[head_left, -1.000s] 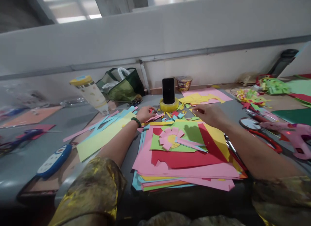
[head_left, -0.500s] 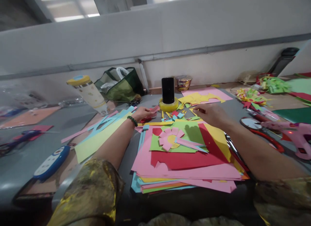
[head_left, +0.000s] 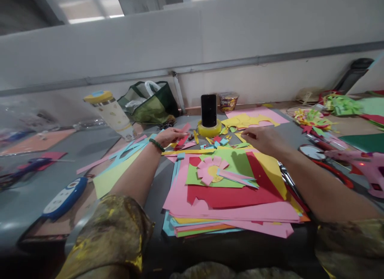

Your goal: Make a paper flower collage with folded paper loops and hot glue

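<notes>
My left hand is closed on a pink paper piece to the left of the phone. Just under its fingertips are a red paper piece and other scraps. On the right, my right hand hovers over the far edge of the paper stack with its fingers pinched together; what they hold, if anything, is hidden. Between the hands lie small coloured paper scraps. A pink paper flower with a yellow centre rests on green paper atop the stack of coloured sheets.
A black phone stands in a yellow tape roll. Behind are a noodle cup and a green bag; a tumbler leans at left. A pink glue gun and red-handled scissors lie right.
My left hand has moved slightly left and up with the pink paper piece, exposing scraps beneath. My right hand stays nearly where it was. The whole view has shifted a little.
</notes>
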Tool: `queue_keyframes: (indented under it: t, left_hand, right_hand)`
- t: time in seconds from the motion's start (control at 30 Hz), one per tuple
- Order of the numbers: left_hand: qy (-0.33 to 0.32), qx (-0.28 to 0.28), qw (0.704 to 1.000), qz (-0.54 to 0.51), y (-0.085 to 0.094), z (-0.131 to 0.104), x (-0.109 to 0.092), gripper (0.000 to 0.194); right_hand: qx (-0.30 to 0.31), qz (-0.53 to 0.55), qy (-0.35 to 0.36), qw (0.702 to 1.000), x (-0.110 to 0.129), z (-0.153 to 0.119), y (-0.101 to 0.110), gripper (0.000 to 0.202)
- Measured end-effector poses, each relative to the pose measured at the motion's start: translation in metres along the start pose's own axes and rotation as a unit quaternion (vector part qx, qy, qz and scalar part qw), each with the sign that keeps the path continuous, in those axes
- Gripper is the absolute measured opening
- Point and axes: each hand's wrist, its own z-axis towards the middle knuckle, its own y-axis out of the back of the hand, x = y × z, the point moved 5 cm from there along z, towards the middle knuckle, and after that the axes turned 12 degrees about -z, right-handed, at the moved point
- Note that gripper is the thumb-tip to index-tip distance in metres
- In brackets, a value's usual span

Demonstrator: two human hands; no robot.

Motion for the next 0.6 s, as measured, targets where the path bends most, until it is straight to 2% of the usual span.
queue_keyframes:
  t: [0.27, 0.47, 0.53, 0.6]
  left_hand:
    - [-0.012, -0.004, 0.995, 0.098, -0.001, -0.003, -0.002, 0.035]
    - [-0.068, -0.023, 0.979, 0.188, -0.004, 0.0, -0.009, 0.025]
    - [-0.086, 0.006, 0.976, 0.202, -0.014, -0.002, -0.013, 0.026]
    - [-0.096, 0.058, 0.971, 0.21, -0.031, -0.005, -0.014, 0.03]
  right_hand:
    - [0.03, -0.015, -0.023, 0.999, 0.0, 0.0, 0.005, 0.026]
    - [0.054, -0.036, -0.053, 0.996, -0.002, 0.0, 0.006, 0.028]
    - [0.073, -0.046, -0.05, 0.995, -0.002, 0.0, 0.003, 0.029]
    - [0.114, -0.053, -0.041, 0.991, 0.001, 0.0, -0.004, 0.029]
